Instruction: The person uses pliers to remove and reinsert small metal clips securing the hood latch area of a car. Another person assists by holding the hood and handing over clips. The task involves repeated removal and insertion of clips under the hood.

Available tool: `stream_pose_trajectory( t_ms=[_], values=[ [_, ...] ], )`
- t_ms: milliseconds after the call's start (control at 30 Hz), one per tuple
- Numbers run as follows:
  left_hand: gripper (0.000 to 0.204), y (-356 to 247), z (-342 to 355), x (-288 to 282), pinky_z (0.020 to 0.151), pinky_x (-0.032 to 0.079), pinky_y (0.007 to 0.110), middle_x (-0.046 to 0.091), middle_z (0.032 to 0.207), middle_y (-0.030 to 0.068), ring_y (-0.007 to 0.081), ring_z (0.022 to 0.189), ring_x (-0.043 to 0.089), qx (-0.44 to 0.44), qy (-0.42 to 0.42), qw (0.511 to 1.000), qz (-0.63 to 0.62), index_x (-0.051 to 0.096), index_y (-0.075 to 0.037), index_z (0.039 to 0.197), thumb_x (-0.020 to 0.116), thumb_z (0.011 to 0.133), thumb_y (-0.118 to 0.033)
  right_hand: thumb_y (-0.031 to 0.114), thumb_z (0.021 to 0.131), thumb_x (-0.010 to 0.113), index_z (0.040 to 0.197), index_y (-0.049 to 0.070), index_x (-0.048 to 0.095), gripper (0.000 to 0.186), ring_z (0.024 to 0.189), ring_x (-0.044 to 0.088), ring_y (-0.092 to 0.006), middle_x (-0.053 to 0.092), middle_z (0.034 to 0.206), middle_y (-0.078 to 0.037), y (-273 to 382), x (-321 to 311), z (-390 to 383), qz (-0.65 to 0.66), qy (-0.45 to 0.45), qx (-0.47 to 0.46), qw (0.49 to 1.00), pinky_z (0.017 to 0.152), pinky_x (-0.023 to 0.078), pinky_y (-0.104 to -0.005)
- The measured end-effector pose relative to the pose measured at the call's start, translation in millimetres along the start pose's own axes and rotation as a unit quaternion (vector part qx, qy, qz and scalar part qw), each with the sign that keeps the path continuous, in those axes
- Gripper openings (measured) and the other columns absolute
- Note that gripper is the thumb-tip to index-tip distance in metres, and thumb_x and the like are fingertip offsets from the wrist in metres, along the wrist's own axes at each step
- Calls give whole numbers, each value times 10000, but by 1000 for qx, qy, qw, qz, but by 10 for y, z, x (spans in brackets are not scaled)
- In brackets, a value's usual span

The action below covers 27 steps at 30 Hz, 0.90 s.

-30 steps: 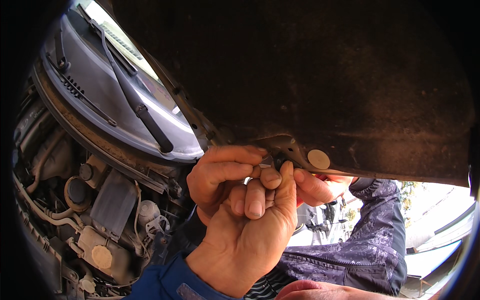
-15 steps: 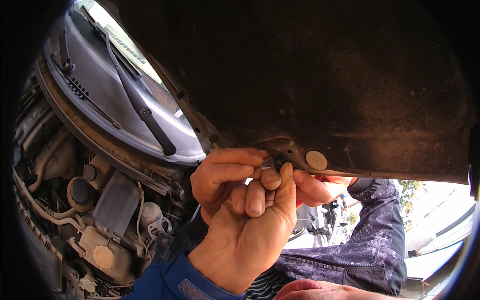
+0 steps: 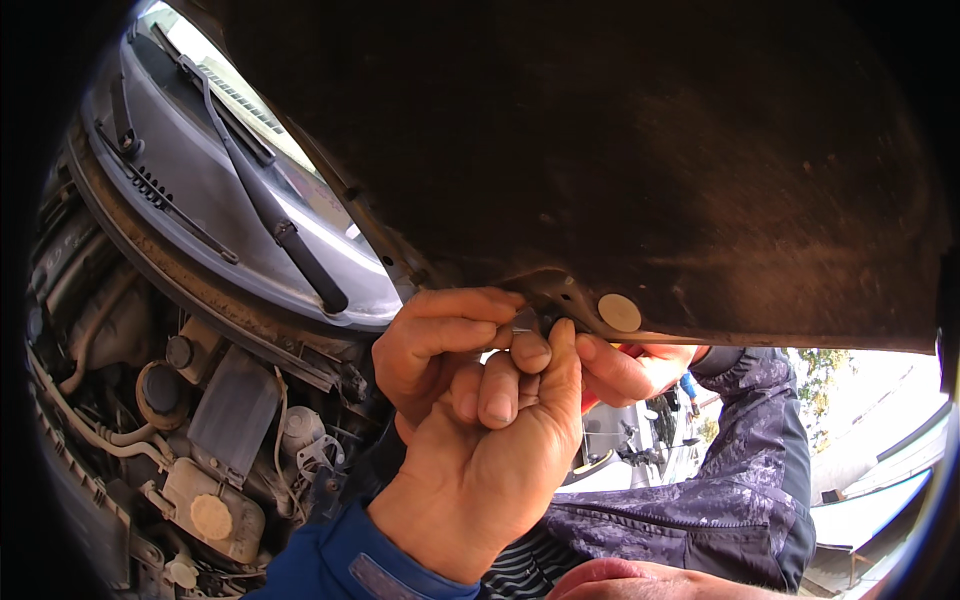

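My left hand (image 3: 425, 340) reaches in from the left with its fingers bent and closed at the underside of a raised bonnet (image 3: 700, 180). A small pale piece (image 3: 525, 321) shows by its fingertips, too hidden to name. From the right, my right hand (image 3: 635, 371), in a camouflage sleeve, is closed in a pinch beside the bonnet's edge; bits of red and yellow show behind it, their kind hidden. Between the two, in front of my left hand, a co-worker's hand (image 3: 485, 485) in a blue sleeve turns its palm this way, fingers curled and thumb against the same spot.
A round pale plug (image 3: 619, 312) sits in the bonnet near my right hand. On the left lies the engine bay, with a coolant tank (image 3: 215, 515) and a dark box (image 3: 235, 415). Beyond it are a wiper arm (image 3: 265, 205) and the windscreen. Vehicles stand outside.
The whole view has shifted slightly, so the hands and bonnet edge sit a little further left and higher. All three hands keep the same grip at the same spot.
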<state>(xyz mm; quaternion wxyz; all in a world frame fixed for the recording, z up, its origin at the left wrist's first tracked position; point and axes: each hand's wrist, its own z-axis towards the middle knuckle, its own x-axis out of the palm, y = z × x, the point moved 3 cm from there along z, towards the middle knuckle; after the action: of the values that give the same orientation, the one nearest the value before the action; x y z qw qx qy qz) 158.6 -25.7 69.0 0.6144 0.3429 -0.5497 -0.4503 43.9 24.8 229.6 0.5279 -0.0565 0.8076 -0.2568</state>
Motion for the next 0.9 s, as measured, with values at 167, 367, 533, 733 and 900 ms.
stream_pose_trajectory(
  t_ms=[167,367,533,733,900],
  values=[
    [663,-18,-15,38,1073,531,206,526,603,55,101,782,625,-36,-15,998,-48,399,-74,570,443,1213,-231,255,1022,819,1186,-33,662,367,996,736,-323,724,1128,-239,-104,-26,-59,17,-8,-30,999,882,637,-475],
    [608,-53,-59,50,939,537,179,490,577,44,92,795,618,-50,9,996,-73,463,-43,623,500,1199,-235,299,1056,762,1202,-53,684,389,1020,750,-308,738,1136,-220,-75,-45,-72,-43,0,-66,997,918,647,-455],
    [530,-16,-71,100,896,530,200,454,564,42,104,882,631,-79,5,989,-126,505,-28,693,564,1177,-236,348,1094,698,1215,-69,707,434,1036,760,-296,750,1139,-201,-3,-83,-65,-100,11,-100,990,945,656,-436],
    [504,14,-168,250,903,530,206,455,569,47,113,873,621,7,82,856,511,523,-17,727,556,1181,-234,407,1138,623,1230,-88,735,515,1056,772,-281,765,1142,-179,9,-104,-109,-170,20,-175,970,977,667,-414],
    [510,27,-64,153,893,529,201,460,575,39,112,882,618,-41,4,998,-52,534,-4,729,568,1177,-246,553,1119,600,1196,-20,759,599,1010,759,-248,762,1127,-139,73,-76,-83,-120,19,-23,992,956,669,-421]
  ],
)
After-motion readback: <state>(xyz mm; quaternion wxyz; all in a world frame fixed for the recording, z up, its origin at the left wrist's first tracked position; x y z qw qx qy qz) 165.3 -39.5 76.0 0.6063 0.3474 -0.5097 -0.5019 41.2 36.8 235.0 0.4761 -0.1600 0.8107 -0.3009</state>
